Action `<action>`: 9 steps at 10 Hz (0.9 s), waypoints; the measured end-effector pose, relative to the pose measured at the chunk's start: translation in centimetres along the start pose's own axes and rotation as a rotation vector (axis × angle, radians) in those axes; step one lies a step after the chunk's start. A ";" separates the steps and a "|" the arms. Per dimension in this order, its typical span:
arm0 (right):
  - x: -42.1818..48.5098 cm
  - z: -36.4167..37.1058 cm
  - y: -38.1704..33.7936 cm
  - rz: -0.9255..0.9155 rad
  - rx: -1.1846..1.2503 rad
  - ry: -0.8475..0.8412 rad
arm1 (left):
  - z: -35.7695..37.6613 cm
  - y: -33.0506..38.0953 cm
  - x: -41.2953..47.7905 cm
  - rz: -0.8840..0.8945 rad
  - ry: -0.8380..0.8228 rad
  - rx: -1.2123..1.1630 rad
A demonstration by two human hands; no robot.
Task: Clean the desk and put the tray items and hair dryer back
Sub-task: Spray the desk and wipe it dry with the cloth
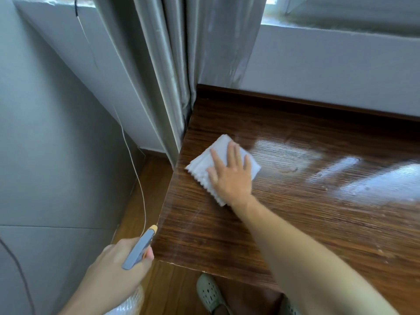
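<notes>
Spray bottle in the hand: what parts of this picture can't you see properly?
Head view: spray bottle, body hidden by the left hand and cut by the bottom edge.
Head view: cloth, middle covered by the right hand.
Head view: desk, runs off the right edge, so its far end is unseen.

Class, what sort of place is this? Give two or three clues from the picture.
Probably a bedroom or hotel room: a wooden desk stands against the wall below a window, and a long grey curtain hangs beside it, over wood flooring.
</notes>
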State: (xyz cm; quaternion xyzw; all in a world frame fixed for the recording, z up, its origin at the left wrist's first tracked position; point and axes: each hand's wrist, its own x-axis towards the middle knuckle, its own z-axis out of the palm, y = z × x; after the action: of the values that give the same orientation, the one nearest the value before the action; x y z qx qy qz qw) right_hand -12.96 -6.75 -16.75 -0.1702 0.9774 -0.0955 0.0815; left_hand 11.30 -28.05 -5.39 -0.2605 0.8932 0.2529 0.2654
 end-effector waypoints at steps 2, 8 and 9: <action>-12.2 2.5 -7.8 -0.292 0.092 -0.067 | -2.9 7.1 -3.4 -0.002 -0.046 -0.032; -26.4 2.0 5.6 -0.132 -0.040 -0.073 | 2.9 12.0 -5.9 0.114 -0.145 0.032; -29.1 1.5 10.8 -0.040 -0.064 -0.068 | 4.3 14.1 -6.1 0.155 -0.180 0.093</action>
State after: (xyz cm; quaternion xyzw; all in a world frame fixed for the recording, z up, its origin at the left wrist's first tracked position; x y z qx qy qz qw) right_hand 10.97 13.14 -16.84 -0.1954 0.9730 -0.0598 0.1073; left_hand 8.69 -13.14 -0.41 -0.1543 0.8939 0.2535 0.3359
